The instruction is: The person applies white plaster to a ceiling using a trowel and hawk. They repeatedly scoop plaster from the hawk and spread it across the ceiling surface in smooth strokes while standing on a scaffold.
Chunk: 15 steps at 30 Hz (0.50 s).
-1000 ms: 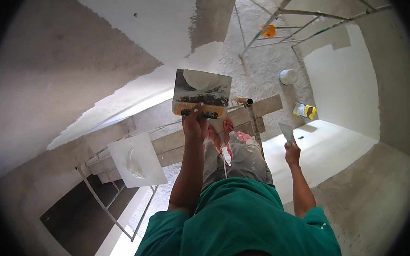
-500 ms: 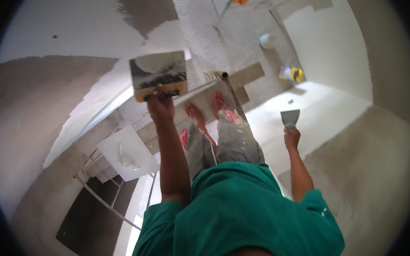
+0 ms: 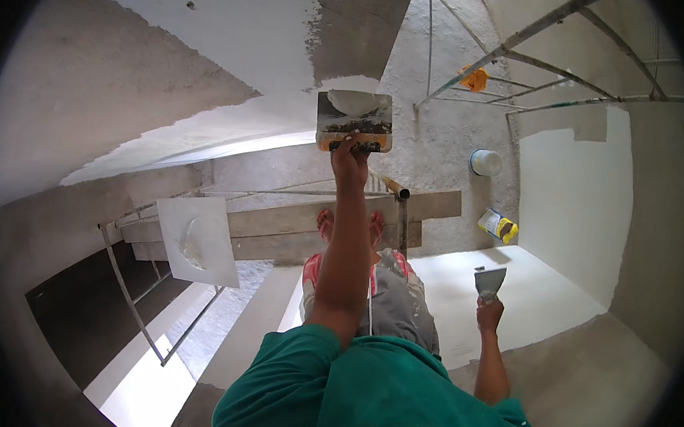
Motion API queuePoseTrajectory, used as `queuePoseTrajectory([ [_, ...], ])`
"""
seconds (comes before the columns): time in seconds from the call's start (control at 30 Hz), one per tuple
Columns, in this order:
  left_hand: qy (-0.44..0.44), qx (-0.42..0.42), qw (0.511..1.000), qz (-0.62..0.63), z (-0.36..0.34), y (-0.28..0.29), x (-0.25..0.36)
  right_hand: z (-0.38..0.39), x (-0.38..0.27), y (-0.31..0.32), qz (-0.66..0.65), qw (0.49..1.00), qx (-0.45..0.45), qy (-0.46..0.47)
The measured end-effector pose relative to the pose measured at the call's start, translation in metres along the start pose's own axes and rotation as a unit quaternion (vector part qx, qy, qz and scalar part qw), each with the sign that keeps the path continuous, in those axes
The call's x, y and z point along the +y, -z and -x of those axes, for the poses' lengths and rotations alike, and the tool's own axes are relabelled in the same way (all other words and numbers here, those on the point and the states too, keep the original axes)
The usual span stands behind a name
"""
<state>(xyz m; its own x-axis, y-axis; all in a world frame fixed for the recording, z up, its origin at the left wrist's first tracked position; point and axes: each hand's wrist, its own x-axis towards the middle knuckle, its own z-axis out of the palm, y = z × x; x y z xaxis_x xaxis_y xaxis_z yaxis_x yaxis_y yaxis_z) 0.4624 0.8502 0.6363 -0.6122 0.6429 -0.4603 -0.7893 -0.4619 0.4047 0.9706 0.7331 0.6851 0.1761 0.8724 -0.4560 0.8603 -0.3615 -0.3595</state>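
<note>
My left hand (image 3: 349, 167) grips a wide steel plastering blade (image 3: 332, 115) by its orange and black handle, raised in front of me, with white putty along its far part. Lower on the right, my right hand (image 3: 489, 310) holds a narrower putty knife (image 3: 489, 281), blade pointing away from me. A white square board (image 3: 172, 234) with a mound of putty rests at the left end of the wooden planks (image 3: 271, 221), where my feet in red sandals stand. Above the left blade is a wall or ceiling surface (image 3: 251, 36), partly coated white, partly bare grey.
Metal scaffold frames (image 3: 554, 74) stand at upper right, an orange item (image 3: 473, 78) among them. A white bucket (image 3: 486, 163) and a yellow-labelled bag (image 3: 498, 225) lie on the rough floor (image 3: 433, 133). A pole (image 3: 402, 217) rises beside the planks; another frame (image 3: 122, 282) supports their left end.
My left hand and blade swung left, then back right and higher, now with the arm stretched out. My right hand with the knife sits lower in the picture. The view has shifted.
</note>
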Motion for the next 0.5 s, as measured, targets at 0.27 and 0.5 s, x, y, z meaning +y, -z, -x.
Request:
queuePoseTrajectory([
  [0.27,-0.036,0.014,0.999,0.023,-0.033,-0.008,-0.028,0.000,0.080,-0.002,-0.030,0.998,-0.014,-0.046],
  [0.5,-0.060,0.021,0.998,0.015,-0.044,-0.014,-0.029,0.014,0.051,-0.001,-0.099,0.987,-0.050,-0.118],
])
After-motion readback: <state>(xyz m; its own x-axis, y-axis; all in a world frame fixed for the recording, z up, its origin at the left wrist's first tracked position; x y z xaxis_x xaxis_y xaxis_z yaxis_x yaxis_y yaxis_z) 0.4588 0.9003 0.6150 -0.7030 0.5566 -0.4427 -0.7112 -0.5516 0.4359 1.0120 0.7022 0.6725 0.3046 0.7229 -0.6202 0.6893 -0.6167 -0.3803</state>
